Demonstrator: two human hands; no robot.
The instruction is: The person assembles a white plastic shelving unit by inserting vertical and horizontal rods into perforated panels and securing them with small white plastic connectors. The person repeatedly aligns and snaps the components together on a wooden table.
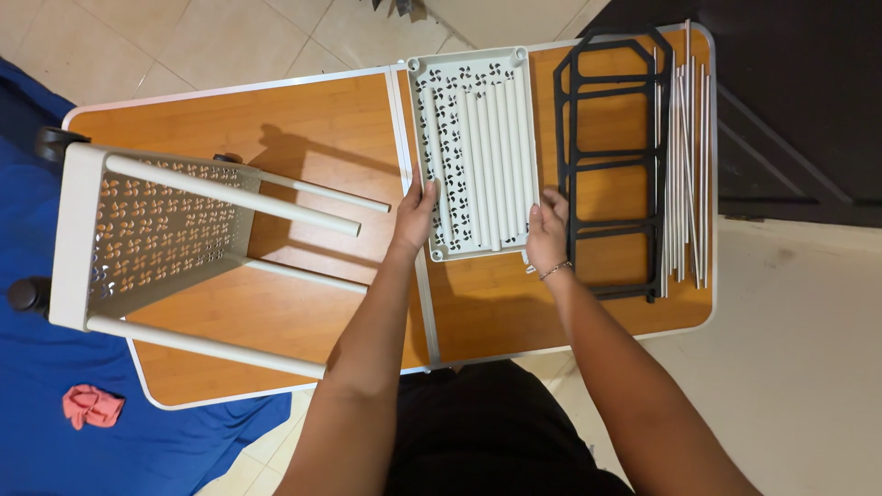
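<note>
A pale grey perforated shelf tray [473, 152] lies flat at the far middle of the wood-topped folding table [303, 129], straddling the table's centre seam, with a bundle of grey plastic tubes [496, 165] resting loose in its well so they cannot roll away. The left hand [415, 211] presses against the tray's left near edge, fingers spread along the rim, and the right hand [547, 230] curls on the tray's near right corner, so the tray is braced between both hands rather than lifted. To the tray's right lie flat black side frames [611, 165] and, beyond them, a row of thin metal rods [684, 156]. To the tray's left, a partly built shelf tier [156, 230] lies on its side, four tube legs pointing toward the tray.
</note>
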